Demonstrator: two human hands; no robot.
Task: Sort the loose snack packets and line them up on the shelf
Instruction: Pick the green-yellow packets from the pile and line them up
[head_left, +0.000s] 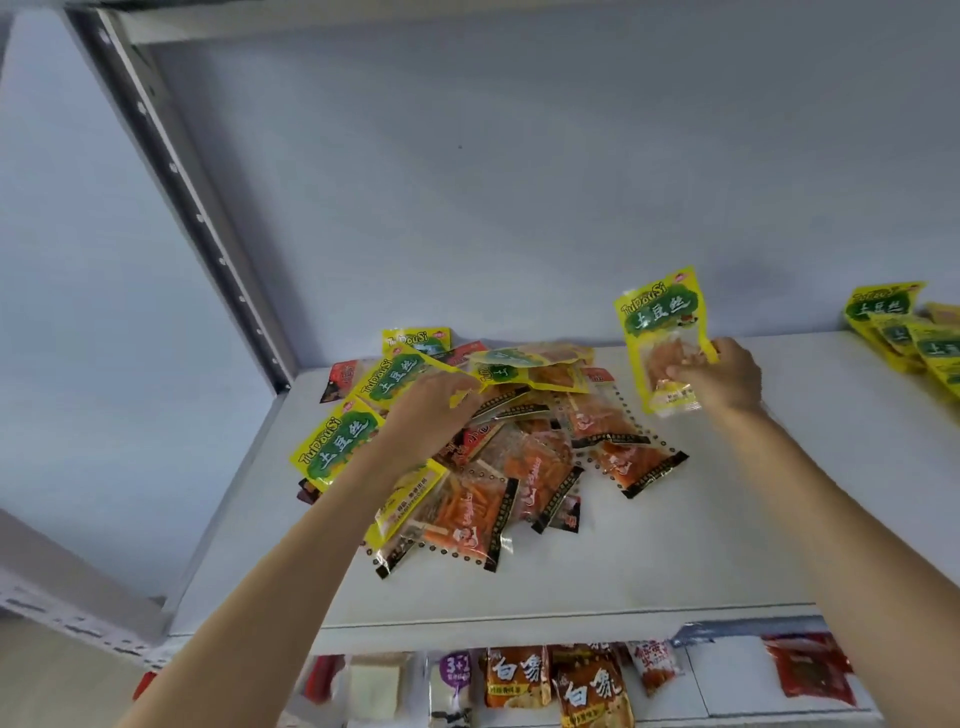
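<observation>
Illumination even and diffuse, moderately bright, with a cool bluish cast on the back wall (519, 182); source not in view; shadows soft, one faint patch on the wall above the right hand (722, 376), thin ones under the pile of packets (498, 441); no strong glare on the foils; overall image soft, fine print smeared; wide-angle distortion bends the shelf upright (176, 208) at left; lower shelf goods (561, 680) blurred.
</observation>
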